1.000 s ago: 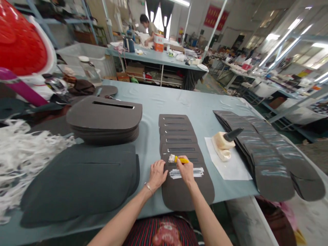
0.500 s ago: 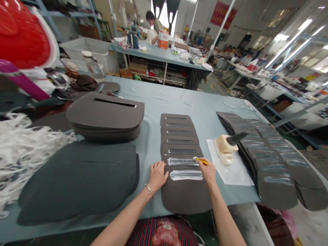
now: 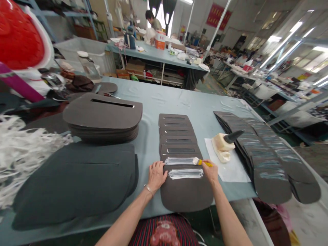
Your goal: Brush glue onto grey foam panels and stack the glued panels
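Overlapped slotted panels (image 3: 187, 194) lie in a row on the surface (image 3: 150, 145), directly in front of you. Your hands are apart: the left hand (image 3: 156, 177) lies flat at the row's left edge, gripping nothing; the right hand (image 3: 210, 171) is closed around the handle of a yellow brush (image 3: 205, 164).

CAUTION: Your left fingertips and thumb rest just beside the ends of the two white bands (image 3: 186, 174). Sliding that hand inward would probably smear them.

CAUTION: Relaxing the left hand while the brush drags sideways could let the overlapped panels shift, and coating could then land outside the intended strip.

CAUTION: An overloaded brush may push coating into a slot or under a panel edge.

CAUTION: Swinging the right elbow wide could knock the cream block (image 3: 222, 145) on its white sheet (image 3: 232, 172).
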A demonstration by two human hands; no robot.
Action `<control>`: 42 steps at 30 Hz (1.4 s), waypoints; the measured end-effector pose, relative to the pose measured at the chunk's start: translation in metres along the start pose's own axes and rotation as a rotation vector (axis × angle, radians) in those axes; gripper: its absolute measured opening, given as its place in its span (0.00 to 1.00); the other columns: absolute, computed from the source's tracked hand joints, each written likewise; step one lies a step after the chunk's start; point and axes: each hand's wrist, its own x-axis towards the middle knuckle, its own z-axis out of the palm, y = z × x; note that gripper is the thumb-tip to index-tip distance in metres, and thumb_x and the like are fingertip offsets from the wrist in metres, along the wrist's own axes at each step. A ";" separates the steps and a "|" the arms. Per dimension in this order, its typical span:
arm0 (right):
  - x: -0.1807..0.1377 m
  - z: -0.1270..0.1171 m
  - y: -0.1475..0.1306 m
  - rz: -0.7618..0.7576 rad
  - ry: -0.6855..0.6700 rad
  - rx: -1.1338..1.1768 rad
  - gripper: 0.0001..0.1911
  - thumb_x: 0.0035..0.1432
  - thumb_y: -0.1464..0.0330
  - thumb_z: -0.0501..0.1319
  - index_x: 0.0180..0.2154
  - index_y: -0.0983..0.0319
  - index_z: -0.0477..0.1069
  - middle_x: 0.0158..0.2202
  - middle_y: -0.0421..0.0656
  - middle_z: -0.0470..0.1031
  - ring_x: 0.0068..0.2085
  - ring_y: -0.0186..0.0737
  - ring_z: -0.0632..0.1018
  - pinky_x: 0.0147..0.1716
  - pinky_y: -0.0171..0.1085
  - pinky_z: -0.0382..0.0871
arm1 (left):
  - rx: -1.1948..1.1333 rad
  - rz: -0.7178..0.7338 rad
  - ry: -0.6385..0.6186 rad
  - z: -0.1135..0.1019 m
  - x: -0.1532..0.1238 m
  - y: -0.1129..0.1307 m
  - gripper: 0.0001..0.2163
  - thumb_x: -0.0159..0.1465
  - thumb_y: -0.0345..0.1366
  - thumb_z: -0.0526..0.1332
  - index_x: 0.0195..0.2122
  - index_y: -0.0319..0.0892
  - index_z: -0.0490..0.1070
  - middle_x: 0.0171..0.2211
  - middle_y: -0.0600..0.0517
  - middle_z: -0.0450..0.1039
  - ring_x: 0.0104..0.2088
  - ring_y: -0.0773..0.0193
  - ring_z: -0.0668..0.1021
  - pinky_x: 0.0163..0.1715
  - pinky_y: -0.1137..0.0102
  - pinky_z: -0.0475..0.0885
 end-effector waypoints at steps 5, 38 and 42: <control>0.000 -0.015 0.003 -0.080 0.062 -0.129 0.17 0.47 0.58 0.55 0.29 0.64 0.74 0.21 0.41 0.72 0.24 0.36 0.69 0.26 0.33 0.60 | -0.036 -0.052 0.000 -0.003 0.002 -0.002 0.11 0.58 0.36 0.59 0.42 0.44 0.65 0.43 0.49 0.67 0.46 0.56 0.67 0.45 0.60 0.62; -0.045 0.015 -0.014 -0.053 -0.011 0.070 0.15 0.49 0.58 0.56 0.30 0.62 0.73 0.26 0.41 0.75 0.26 0.37 0.71 0.29 0.34 0.63 | 0.093 0.144 -0.063 0.007 -0.049 0.010 0.14 0.63 0.32 0.51 0.50 0.42 0.64 0.50 0.45 0.67 0.50 0.56 0.68 0.50 0.57 0.62; -0.023 -0.020 0.006 0.018 0.217 -0.117 0.17 0.48 0.56 0.55 0.28 0.63 0.73 0.22 0.42 0.73 0.26 0.39 0.71 0.29 0.35 0.61 | 0.067 0.126 -0.053 0.005 -0.050 0.010 0.14 0.62 0.32 0.52 0.50 0.43 0.64 0.50 0.45 0.67 0.51 0.56 0.68 0.50 0.57 0.62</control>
